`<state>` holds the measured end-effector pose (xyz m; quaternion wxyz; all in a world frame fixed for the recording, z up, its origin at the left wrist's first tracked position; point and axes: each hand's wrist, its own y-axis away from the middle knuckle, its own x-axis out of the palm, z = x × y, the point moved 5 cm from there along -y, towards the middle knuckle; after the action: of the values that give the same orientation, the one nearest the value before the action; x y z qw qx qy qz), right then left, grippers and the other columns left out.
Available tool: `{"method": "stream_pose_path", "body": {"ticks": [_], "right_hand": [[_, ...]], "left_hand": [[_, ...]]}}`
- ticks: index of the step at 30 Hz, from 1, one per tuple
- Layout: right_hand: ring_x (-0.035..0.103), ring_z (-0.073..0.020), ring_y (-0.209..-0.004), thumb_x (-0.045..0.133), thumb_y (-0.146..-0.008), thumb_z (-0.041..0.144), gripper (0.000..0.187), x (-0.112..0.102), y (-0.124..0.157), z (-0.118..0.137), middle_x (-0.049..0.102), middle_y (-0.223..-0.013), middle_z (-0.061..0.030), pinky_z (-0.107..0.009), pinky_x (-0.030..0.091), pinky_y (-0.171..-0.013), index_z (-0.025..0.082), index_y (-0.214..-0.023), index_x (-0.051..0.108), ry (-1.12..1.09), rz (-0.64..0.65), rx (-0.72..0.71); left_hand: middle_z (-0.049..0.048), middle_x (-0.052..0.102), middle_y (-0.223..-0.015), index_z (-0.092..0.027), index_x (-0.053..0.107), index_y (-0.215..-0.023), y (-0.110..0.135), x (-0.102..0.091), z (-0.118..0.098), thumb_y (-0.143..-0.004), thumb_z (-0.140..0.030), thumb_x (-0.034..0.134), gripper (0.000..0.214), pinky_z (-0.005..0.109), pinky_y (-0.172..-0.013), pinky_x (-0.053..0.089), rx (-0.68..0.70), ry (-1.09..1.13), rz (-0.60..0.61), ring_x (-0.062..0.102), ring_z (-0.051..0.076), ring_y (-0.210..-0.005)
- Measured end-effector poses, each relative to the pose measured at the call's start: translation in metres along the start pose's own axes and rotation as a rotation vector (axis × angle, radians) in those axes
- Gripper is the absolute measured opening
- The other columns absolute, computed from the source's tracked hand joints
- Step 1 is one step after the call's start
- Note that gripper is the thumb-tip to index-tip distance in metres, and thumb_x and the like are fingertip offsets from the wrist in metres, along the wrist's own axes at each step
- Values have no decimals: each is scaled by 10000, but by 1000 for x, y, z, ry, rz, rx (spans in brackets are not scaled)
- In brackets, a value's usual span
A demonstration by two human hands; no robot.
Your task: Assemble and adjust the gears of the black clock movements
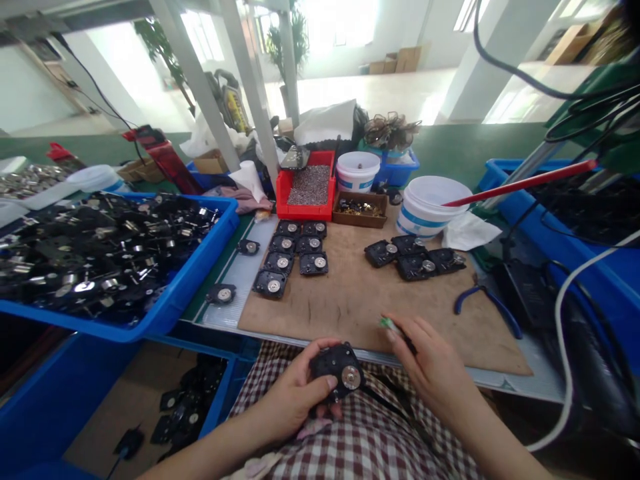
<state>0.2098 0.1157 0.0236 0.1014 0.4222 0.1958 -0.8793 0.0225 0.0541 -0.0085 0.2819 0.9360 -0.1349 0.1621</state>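
Observation:
My left hand point(291, 399) is closed around a black plastic disc-drive mechanism point(327, 363) with a round silver hub, held above my checked apron point(350, 443). The thumb lies across its face. To the right, my right hand point(437, 360) is closed on a slim tool with a green end point(387, 323). Most of that tool is hidden by my fingers, so its kind does not show. The two hands are apart. Past them, several similar mechanisms point(313, 263) lie in rows on a brown board point(345, 300), and another cluster point(417, 265) lies at its right.
A blue tray point(150, 320) heaped with black metal-shafted parts stands left. Behind the board are a red bin point(305, 211) of small bits, a brown box point(357, 217) and a white bucket point(423, 207). Blue-handled pliers point(493, 303) and a white cable point(565, 333) lie right.

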Motion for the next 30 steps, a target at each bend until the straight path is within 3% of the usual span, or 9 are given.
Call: {"method": "stream_pose_path", "body": {"ticks": [4, 8, 30], "right_hand": [[629, -166, -930, 413, -991, 336, 308, -3, 30, 30, 626, -1032, -63, -249, 547, -760, 217, -1265, 491, -143, 108, -113], [636, -214, -953, 438, -978, 308, 334, 2, 44, 43, 632, -1069, -104, -317, 572, -778, 174, -1278, 499, -35, 22, -204], [637, -218, -962, 449, -966, 235, 313, 11, 42, 46, 636, -1071, -118, -347, 583, -801, 162, -1263, 520, -34, 61, -209]], "left_hand": [[58, 614, -1032, -219, 423, -1273, -2, -3, 2, -774, -316, 652, 558, 158, -443, 321, 21, -18, -49, 590, 64, -550], [57, 608, -1042, -217, 433, -1274, -5, -3, 2, -789, -299, 630, 530, 151, -441, 328, 22, -60, -70, 577, 55, -551], [35, 615, -931, -203, 448, -1268, -2, -3, -6, -792, -299, 628, 517, 159, -438, 339, 27, -99, -105, 544, 67, -533]]}}
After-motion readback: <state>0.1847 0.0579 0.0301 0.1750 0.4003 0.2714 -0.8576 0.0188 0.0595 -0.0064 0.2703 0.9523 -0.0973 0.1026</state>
